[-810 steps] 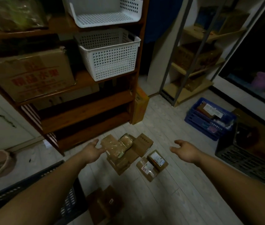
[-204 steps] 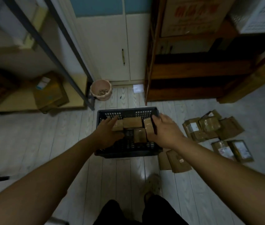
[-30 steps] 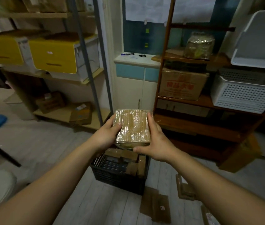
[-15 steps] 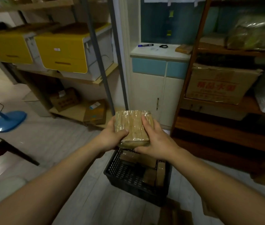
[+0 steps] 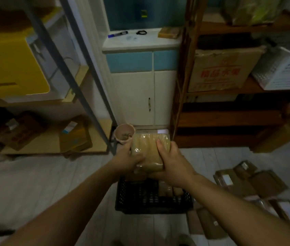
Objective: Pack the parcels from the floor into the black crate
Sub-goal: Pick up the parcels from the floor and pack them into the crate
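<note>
Still gripping the parcel (image 5: 147, 150) with left hand (image 5: 125, 159) and right hand (image 5: 173, 166), fingers (image 5: 159, 144) curled round its sides, but dropped lower now, right above the crate (image 5: 151, 203) at lower centre, so basically ready to set in, with more parcels (image 5: 247, 180) waiting on the floor (image 5: 51, 174) lower right.
</note>
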